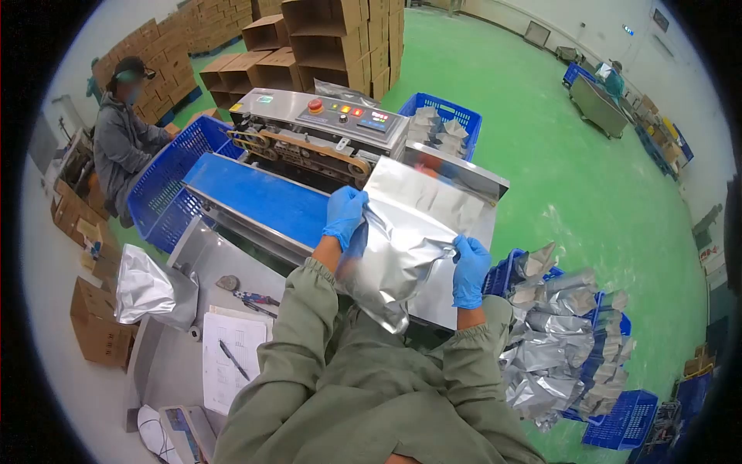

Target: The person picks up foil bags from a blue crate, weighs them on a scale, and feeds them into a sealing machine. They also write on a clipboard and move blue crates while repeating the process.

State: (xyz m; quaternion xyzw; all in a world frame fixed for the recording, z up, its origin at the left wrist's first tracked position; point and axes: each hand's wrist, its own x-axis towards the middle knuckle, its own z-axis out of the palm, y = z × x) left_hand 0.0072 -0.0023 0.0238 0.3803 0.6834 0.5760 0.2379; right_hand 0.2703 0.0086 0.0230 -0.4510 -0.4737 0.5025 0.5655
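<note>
I hold a silver foil bag in front of my body, by its two sides. My left hand, in a blue glove, pinches the left edge near the end of the blue conveyor belt. On the right edge, my gloved right hand is closed with fingers curled round the foil. The bag looks creased, and its lower end hangs over my lap. Just beyond it stands a band sealing machine with a red button and lit controls. A metal plate lies behind and to the right of the bag.
Blue crates at right hold several filled foil bags. Another blue crate stands behind the machine. At left, a metal table carries a foil bag, papers and a pen. A seated person is beyond a crate.
</note>
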